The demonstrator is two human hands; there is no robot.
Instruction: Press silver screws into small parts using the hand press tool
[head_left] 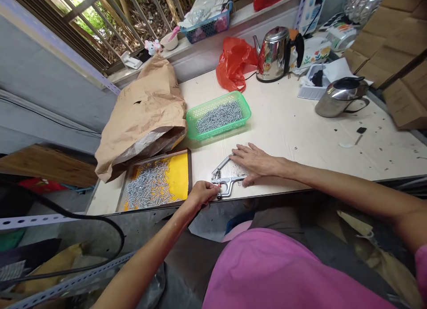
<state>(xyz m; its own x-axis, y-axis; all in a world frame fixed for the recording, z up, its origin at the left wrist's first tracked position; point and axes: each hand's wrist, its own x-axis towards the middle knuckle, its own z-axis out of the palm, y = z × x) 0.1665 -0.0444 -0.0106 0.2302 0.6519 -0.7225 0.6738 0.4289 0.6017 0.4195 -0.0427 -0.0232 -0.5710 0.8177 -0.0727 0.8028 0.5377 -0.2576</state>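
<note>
2 hands: both bare, at the near edge of the pale desk, with 1 metal hand tool between them.
Left hand: at the tool's left end, thumb and fingertips brought close beside a small red part; whether its grip pinches anything cannot be told, as the fingertips hide the spot.
Right hand: palm down, grip spread wide, fingers over the end of the tool's raised lever, thumb by the end of the lower handle.
Tool: lying on the desk close to the front edge, its 2 arms parted in a V that opens toward the right hand, a dark spring near the joint.
Tray: a shallow, dark-edged tray with a yellow lining, just left of the left hand, holding many small loose metal pieces.
Green basket: beyond the tool, filled with a layer of similar pieces.
Paper bag: brown and crumpled, behind the tray and beside the basket.
Far side: a red plastic bag next to a shiny kettle; a steel jug stands farther right.
</note>
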